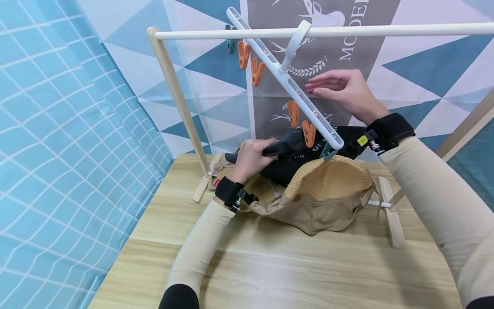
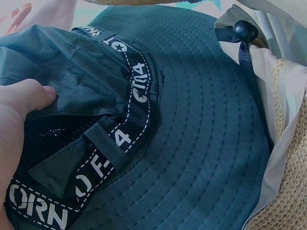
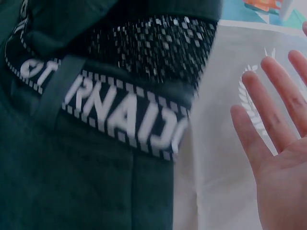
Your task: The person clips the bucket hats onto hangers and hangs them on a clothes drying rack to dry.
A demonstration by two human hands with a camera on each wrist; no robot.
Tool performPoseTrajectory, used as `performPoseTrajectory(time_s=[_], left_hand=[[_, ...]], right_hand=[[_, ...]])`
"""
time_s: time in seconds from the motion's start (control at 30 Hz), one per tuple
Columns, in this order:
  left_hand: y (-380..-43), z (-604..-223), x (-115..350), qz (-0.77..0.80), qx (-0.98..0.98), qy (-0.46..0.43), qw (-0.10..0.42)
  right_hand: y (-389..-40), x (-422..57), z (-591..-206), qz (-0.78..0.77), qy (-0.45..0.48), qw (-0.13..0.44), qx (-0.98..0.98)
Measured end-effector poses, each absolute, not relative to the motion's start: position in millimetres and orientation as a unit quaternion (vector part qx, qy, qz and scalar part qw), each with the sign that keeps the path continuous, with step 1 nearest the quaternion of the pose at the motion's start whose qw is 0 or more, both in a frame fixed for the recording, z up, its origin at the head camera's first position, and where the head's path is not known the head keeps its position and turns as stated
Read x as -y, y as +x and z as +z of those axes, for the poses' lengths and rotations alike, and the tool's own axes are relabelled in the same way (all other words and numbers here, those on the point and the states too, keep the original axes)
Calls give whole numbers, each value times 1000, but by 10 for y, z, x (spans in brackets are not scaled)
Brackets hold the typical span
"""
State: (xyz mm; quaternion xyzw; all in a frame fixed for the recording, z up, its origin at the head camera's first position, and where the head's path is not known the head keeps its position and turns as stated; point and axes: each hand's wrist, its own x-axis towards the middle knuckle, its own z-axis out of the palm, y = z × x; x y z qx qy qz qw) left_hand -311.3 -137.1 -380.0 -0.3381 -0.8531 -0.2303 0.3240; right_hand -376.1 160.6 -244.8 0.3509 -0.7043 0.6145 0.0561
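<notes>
My left hand grips the crown of a dark bucket hat, its thumb pressed on the fabric. A black band with white lettering circles that hat's crown. My right hand is raised just right of a white clip hanger, holding nothing; the right wrist view shows its fingers spread and extended beside the dark hat. Below the hanger's near end, a green clip meets the edge of a tan hat with a woven inside. The tan hat slumps over the table, partly behind my left hand.
The hanger hooks over a white rail on wooden legs. Several orange clips dangle from its bar, and another green clip is at the far end. A wooden table lies below; a blue checked curtain borders the left.
</notes>
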Motion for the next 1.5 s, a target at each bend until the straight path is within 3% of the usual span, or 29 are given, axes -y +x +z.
performPoseTrajectory(time_s=[0.37, 0.73, 1.07, 1.5], left_hand=[[-3081, -3808, 1375, -228, 851, -338, 330], [-3095, -3828, 1359, -240, 845, -343, 334], [-3107, -3813, 1348, -239, 852, -332, 328], [-3157, -3794, 1312, -263, 877, -278, 291]], right_hand=[[-3795, -1256, -2457, 602, 345, 67, 717], [-3777, -1255, -2550, 550, 416, -7, 724], [-3756, -1283, -2569, 573, 459, -111, 669], [-3712, -1326, -2561, 597, 454, -141, 646]])
